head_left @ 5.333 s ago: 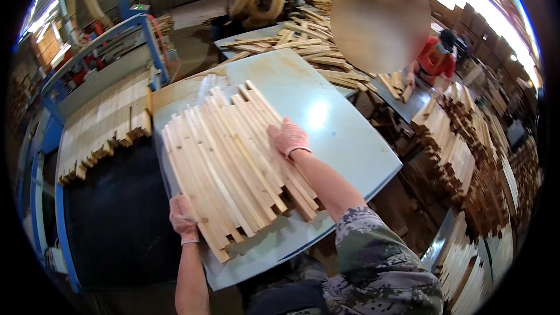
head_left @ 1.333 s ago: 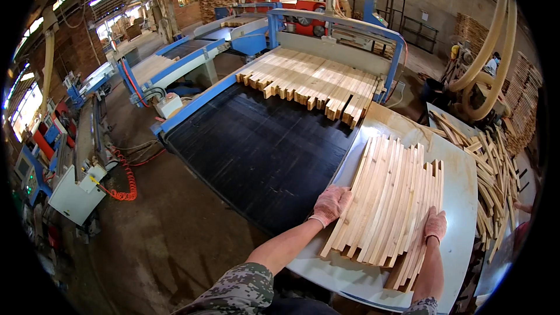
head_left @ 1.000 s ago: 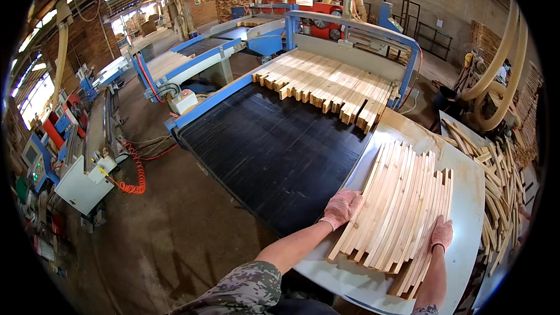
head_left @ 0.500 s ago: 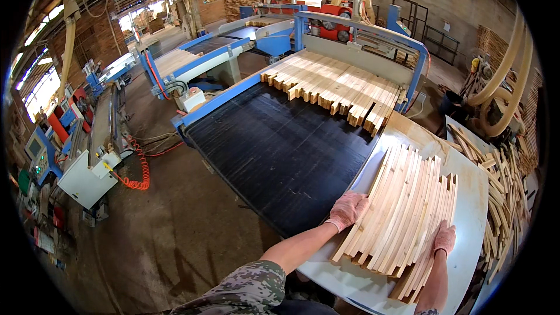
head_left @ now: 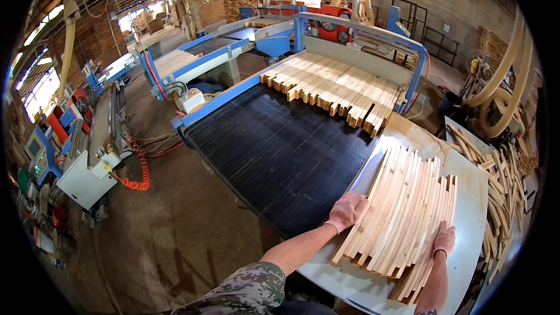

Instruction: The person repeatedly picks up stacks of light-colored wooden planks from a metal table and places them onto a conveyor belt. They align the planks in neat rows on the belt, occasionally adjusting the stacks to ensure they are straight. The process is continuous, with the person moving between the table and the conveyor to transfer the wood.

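A row of pale wooden strips (head_left: pixel 396 210) lies side by side on a smooth grey-white table (head_left: pixel 469 221), with uneven ends. My left hand (head_left: pixel 348 210), in a pinkish knit glove, grips the row's left edge, its fingertips partly hidden against the wood. On the opposite edge my right hand (head_left: pixel 444 239), gloved alike, is curled against the outermost strips and presses the row from that side. Some strips at the near right stick out closer to me than the others. The undersides of the strips are hidden.
Left of the table is a wide black conveyor belt (head_left: pixel 274 151), bearing another row of wooden strips (head_left: pixel 338 90) at its far end under a blue machine frame (head_left: pixel 361 23). Loose sticks (head_left: pixel 504 204) are heaped at right. A control panel (head_left: pixel 41 154) and red coiled hose (head_left: pixel 140 172) stand far left.
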`<state>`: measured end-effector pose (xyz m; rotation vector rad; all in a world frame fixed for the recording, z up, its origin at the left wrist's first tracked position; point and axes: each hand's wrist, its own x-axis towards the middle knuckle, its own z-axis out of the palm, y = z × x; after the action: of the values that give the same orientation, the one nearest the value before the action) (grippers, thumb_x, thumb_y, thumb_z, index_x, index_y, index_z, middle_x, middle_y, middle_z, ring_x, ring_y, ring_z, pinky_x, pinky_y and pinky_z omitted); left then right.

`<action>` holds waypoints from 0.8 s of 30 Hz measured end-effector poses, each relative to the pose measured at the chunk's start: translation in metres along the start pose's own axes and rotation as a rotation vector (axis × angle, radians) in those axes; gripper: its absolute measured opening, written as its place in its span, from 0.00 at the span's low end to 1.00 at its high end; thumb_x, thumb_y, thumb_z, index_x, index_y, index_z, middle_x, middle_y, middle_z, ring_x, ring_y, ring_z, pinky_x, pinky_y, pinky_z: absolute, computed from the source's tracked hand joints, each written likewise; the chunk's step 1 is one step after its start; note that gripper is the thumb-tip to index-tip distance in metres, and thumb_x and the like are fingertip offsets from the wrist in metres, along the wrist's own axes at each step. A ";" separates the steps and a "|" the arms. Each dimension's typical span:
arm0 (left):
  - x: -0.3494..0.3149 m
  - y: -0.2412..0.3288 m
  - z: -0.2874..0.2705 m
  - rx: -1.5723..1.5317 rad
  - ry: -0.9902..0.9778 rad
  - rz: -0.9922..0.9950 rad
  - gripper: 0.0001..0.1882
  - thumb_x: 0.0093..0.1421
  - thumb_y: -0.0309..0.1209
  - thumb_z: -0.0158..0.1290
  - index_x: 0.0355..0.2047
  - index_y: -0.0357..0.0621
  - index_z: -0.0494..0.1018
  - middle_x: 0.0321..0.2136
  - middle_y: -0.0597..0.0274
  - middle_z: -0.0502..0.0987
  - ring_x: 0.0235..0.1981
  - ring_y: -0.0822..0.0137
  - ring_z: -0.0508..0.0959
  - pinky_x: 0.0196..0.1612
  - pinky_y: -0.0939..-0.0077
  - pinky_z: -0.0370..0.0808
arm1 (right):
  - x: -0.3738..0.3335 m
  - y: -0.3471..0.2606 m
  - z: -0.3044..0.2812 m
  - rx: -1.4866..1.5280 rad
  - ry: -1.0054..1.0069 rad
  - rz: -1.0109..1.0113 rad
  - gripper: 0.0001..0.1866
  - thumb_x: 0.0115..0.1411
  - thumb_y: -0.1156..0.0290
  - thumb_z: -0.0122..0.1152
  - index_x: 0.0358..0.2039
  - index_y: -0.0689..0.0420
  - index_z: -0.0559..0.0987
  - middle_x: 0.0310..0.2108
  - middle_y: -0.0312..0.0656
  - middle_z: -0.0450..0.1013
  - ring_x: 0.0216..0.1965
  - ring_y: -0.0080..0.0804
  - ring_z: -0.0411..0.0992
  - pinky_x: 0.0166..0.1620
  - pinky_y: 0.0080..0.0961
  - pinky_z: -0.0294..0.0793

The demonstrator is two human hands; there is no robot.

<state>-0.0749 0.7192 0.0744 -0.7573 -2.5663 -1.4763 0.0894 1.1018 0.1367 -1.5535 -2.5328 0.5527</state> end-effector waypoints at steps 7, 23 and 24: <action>0.001 -0.002 0.006 -0.008 0.043 0.045 0.21 0.73 0.47 0.46 0.43 0.45 0.82 0.42 0.51 0.84 0.50 0.46 0.78 0.59 0.56 0.73 | 0.002 0.007 0.002 0.021 0.049 -0.013 0.47 0.72 0.37 0.48 0.71 0.71 0.66 0.66 0.65 0.71 0.68 0.59 0.69 0.70 0.44 0.66; -0.001 0.004 0.003 -0.039 0.054 0.018 0.20 0.73 0.47 0.47 0.38 0.47 0.81 0.39 0.50 0.84 0.49 0.45 0.78 0.56 0.53 0.74 | -0.004 0.001 -0.001 0.031 0.057 0.012 0.45 0.71 0.39 0.49 0.70 0.68 0.68 0.63 0.64 0.73 0.66 0.59 0.71 0.68 0.46 0.68; -0.002 0.005 0.002 -0.046 0.067 0.017 0.20 0.73 0.47 0.47 0.38 0.47 0.81 0.39 0.50 0.83 0.49 0.45 0.78 0.56 0.53 0.74 | -0.004 0.002 0.000 0.031 0.054 0.014 0.44 0.70 0.38 0.49 0.70 0.68 0.69 0.63 0.64 0.74 0.65 0.59 0.71 0.68 0.46 0.68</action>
<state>-0.0706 0.7225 0.0766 -0.7195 -2.4791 -1.5342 0.0930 1.0995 0.1366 -1.5554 -2.4640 0.5408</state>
